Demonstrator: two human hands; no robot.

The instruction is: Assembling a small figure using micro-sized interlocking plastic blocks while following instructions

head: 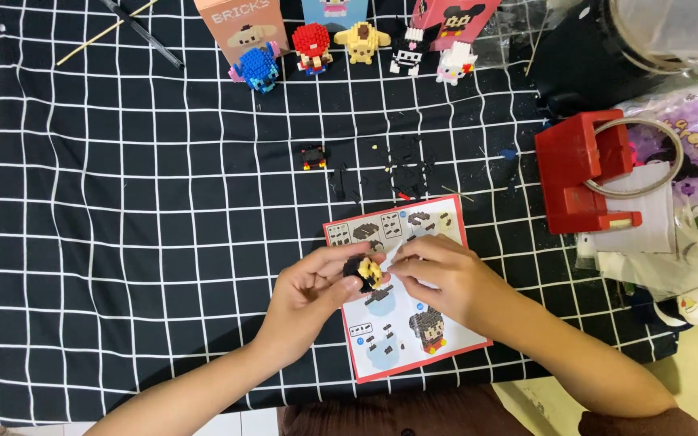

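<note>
Left hand (310, 292) pinches the small black-and-yellow brick figure (364, 271) over the red-bordered instruction sheet (397, 331) near the cloth's front edge; right hand (438, 274) fingertips close on it. Light, fragile — grip its sides.

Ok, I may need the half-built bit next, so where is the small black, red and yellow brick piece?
In the head view the small black, red and yellow brick piece sits alone on the checked cloth, above the instruction sheet and left of the scattered loose bricks.
</note>
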